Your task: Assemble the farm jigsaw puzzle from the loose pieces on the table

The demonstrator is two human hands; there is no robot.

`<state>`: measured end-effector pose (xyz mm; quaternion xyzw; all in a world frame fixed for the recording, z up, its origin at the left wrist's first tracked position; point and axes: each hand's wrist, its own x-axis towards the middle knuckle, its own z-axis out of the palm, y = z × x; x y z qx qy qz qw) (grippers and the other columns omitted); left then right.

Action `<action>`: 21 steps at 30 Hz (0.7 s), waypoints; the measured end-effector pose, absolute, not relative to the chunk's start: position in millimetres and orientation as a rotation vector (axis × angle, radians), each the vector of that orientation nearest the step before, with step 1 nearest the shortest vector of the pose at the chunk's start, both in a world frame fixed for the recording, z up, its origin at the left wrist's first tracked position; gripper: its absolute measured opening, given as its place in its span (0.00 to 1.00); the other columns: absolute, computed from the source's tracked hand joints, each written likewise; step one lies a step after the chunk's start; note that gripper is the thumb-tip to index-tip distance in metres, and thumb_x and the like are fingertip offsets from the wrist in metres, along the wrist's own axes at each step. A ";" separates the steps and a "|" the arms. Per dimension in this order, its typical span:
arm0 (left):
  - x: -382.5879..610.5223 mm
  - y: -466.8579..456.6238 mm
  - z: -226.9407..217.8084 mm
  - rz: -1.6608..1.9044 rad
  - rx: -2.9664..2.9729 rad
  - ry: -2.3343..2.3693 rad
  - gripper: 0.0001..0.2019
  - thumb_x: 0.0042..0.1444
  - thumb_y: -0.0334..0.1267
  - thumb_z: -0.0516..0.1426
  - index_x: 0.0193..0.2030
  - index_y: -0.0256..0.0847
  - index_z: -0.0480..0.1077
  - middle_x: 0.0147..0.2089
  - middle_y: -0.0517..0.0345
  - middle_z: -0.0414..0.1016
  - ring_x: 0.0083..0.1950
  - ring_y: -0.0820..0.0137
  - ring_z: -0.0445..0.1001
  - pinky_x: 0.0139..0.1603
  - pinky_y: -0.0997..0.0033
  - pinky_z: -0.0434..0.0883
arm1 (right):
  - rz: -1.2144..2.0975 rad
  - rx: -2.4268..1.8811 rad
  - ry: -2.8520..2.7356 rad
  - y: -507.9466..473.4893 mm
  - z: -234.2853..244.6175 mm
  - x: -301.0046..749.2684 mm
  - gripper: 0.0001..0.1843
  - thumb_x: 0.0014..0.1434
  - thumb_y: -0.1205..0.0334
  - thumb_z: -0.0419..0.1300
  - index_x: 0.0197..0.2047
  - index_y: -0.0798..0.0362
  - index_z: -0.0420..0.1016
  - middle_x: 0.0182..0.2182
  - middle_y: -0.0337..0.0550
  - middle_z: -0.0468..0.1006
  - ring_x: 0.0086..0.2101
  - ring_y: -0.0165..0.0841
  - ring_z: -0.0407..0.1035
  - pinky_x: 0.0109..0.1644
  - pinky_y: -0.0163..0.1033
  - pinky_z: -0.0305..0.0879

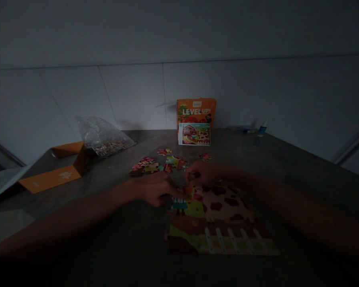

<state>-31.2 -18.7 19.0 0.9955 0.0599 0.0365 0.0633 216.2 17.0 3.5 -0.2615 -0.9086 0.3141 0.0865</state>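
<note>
A partly assembled jigsaw puzzle lies flat in front of me, showing a spotted cow, a white fence and a small figure. My left hand is at its upper left edge, the index finger stretched out onto the pieces and the other fingers bent, with nothing seen in it. At the top edge, my right hand is closed, its fingertips pressed together low over the puzzle. Whatever those fingers hold is hidden in the dim light. Just beyond the hands sits a pile of loose puzzle pieces, with another loose piece to the right.
A small picture card leans on an orange puzzle box by the wall. To the left are an open orange box part and a clear plastic bag with small bits inside. A small bottle stands far right on the grey table.
</note>
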 end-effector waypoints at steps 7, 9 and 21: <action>-30.0 -19.3 18.6 0.137 2.992 0.181 0.31 0.48 0.22 0.54 0.59 0.45 0.72 0.31 0.57 0.80 0.27 0.70 0.72 0.26 0.72 0.60 | 0.490 -0.534 -2.640 10.0 -12.0 212.9 0.09 0.53 0.68 0.52 0.30 0.55 0.74 0.23 0.38 0.73 0.24 0.27 0.63 0.32 0.32 0.55; -30.1 -19.9 18.7 0.115 3.013 0.195 0.30 0.50 0.23 0.54 0.60 0.43 0.71 0.30 0.56 0.79 0.26 0.69 0.72 0.25 0.71 0.59 | 0.392 -0.513 -2.644 6.2 -12.6 211.3 0.08 0.52 0.69 0.52 0.28 0.54 0.71 0.21 0.37 0.71 0.23 0.27 0.61 0.31 0.33 0.53; -26.1 -21.3 20.7 0.140 3.012 0.199 0.22 0.52 0.24 0.53 0.54 0.38 0.73 0.27 0.55 0.77 0.24 0.70 0.70 0.22 0.70 0.57 | 0.234 -0.568 -2.687 1.5 -8.7 204.0 0.08 0.50 0.68 0.51 0.26 0.53 0.70 0.20 0.38 0.69 0.24 0.30 0.61 0.31 0.35 0.50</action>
